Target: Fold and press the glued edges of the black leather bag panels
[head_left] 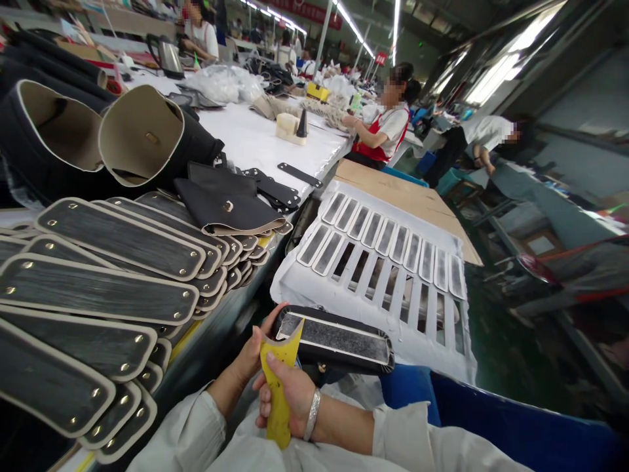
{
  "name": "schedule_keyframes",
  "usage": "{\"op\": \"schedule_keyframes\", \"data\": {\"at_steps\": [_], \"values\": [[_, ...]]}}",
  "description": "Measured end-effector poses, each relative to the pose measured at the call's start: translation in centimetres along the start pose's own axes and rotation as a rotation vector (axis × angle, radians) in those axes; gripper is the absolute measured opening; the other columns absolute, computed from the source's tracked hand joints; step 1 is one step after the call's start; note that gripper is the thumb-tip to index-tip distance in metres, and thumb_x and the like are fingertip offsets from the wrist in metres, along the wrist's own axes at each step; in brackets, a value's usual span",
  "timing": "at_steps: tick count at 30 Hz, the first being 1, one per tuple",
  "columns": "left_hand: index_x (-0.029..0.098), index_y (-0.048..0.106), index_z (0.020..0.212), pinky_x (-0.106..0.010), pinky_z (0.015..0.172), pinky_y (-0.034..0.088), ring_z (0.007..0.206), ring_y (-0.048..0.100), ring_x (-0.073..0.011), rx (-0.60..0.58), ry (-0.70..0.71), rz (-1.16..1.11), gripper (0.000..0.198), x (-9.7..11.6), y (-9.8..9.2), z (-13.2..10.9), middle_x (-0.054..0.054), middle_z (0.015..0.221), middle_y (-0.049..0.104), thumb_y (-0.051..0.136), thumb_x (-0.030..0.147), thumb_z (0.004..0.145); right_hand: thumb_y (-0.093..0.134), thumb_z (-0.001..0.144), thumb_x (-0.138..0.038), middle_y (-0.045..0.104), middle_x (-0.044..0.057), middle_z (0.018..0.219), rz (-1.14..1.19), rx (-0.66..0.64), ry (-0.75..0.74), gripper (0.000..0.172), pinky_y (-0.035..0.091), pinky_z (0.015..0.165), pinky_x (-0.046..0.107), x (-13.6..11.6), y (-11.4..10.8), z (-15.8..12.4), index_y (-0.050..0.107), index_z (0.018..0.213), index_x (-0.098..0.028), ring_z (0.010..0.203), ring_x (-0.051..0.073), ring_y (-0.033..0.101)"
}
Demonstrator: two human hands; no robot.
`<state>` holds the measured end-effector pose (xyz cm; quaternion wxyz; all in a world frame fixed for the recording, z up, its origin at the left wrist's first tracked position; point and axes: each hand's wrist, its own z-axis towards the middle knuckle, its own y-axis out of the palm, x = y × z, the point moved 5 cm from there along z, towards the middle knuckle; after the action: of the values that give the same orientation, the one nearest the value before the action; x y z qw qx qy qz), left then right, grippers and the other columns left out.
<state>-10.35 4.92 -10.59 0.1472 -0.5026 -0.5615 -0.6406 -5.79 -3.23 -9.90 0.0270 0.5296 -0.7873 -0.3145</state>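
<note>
In front of me is a black bag [339, 340], its long rounded base turned up, with a dark grey panel framed by a pale line. My left hand [248, 357] is closed on the bag's left end, partly hidden behind a yellow tool. That yellow flat tool [280, 419] has a concave upper end with pointed corners and small dark marks. My right hand [297, 393] grips it, thumb lying on its face and fingers wrapped round. The tool's upper end overlaps the bag's left end in view; whether they touch I cannot tell.
Left, stacked dark panels [108, 236] with pale rims and metal studs lie beside open black bags [142, 134]. Ahead, a white slatted rack [393, 298] carries rows of small panels. A blue bin [472, 419] stands at lower right. A co-worker [388, 128] sits at the table [236, 128].
</note>
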Motion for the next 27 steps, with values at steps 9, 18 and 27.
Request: {"op": "schedule_keyframes", "data": {"at_steps": [9,18,27], "values": [[0.021,0.047,0.131,-0.037,0.109,0.026,0.127,0.04,-0.0261,0.026,0.014,0.073,0.071,-0.5,-0.7,0.6,-0.007,0.135,0.049,0.025,0.069,0.083,0.04,0.085,-0.06,0.047,-0.003,0.042,0.172,0.011,-0.139,0.055,0.047,0.052,0.03,0.7,0.7,1.1,0.058,0.065,-0.012,0.035,0.009,0.046],[0.02,0.047,0.128,-0.037,0.109,0.024,0.127,0.039,-0.0268,0.051,0.006,0.243,0.069,-0.3,-0.8,0.8,-0.009,0.134,0.049,0.027,0.068,0.083,0.047,0.079,-0.064,0.049,-0.003,0.043,0.241,-0.02,-0.128,0.053,0.049,0.056,0.032,0.8,0.6,1.0,0.057,0.065,-0.014,0.037,0.009,0.046],[0.02,0.047,0.121,-0.034,0.09,0.043,0.109,0.054,-0.0248,0.091,-0.007,0.238,0.056,-0.5,0.1,0.9,-0.009,0.125,0.054,0.036,0.061,0.085,0.046,0.081,-0.064,0.049,-0.002,0.045,0.289,-0.018,-0.124,0.051,0.049,0.054,0.032,0.5,0.2,-0.1,0.056,0.063,-0.017,0.04,0.01,0.047]]}}
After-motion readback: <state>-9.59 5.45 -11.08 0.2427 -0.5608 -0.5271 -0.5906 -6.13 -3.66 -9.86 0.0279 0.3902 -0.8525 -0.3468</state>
